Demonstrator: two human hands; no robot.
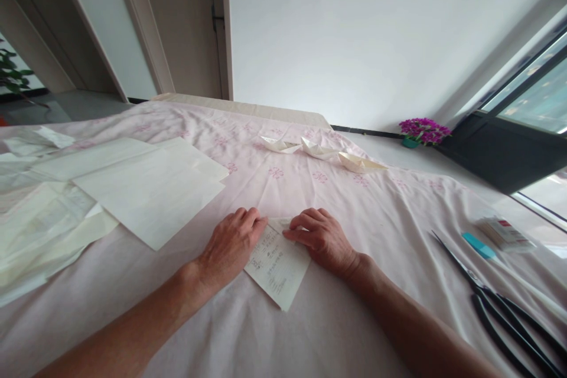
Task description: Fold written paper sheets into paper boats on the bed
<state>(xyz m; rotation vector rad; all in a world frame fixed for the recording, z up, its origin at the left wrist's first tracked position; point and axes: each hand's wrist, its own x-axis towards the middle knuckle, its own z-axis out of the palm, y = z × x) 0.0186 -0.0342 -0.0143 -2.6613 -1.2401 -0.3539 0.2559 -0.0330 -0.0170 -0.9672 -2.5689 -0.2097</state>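
A small folded sheet of paper (pixel 280 271) with handwriting on it lies on the pink patterned cloth in front of me, one corner pointing toward me. My left hand (pixel 234 240) is closed at its upper left edge, thumb and finger pressed on the paper. On the upper right edge, my right hand (pixel 322 239) pinches with curled fingers. Parts of both sides of the paper are hidden under my hands. Beyond them stand three folded paper boats: a white boat (pixel 280 145), another white boat (pixel 318 150) and a cream boat (pixel 359 162).
Flat paper sheets (pixel 150 183) lie to the left, beside crumpled paper and clear wrapping (pixel 57 230). Black scissors (pixel 481 286), a blue-and-white tool (pixel 478 245) and a small box (pixel 505 234) lie at the right. Purple flowers (pixel 423 131) stand on the floor beyond.
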